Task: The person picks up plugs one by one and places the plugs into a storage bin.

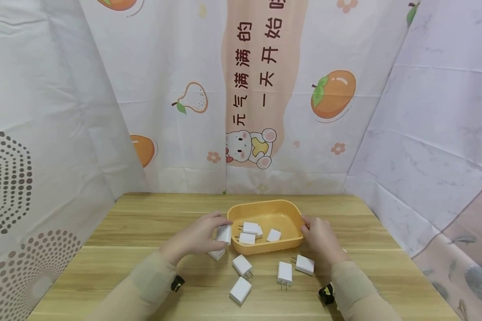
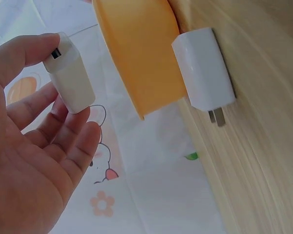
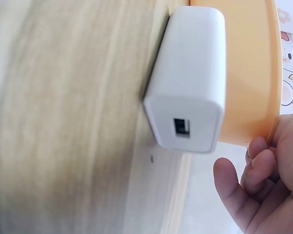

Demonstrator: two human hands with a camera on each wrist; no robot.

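In the head view my left hand (image 1: 198, 234) pinches a white charger (image 1: 224, 234) just left of the yellow tray (image 1: 265, 246). The left wrist view shows that charger (image 2: 74, 80) between thumb and fingers of the left hand (image 2: 39, 141), its port by the thumb. My right hand (image 1: 322, 236) grips the tray's right end; in the right wrist view the right hand (image 3: 263, 180) has curled fingers at the rim of the tray (image 3: 251, 73). Several white chargers, among them one at the front (image 1: 247, 238), lie inside the tray.
On the wooden table (image 1: 144, 218), a charger (image 1: 217, 254) lies beneath the left hand. Nearer the front edge are more chargers (image 1: 240, 290), (image 1: 284, 273) and another charger (image 1: 305, 264) by the right wrist. A patterned curtain (image 1: 184, 147) hangs behind the table.
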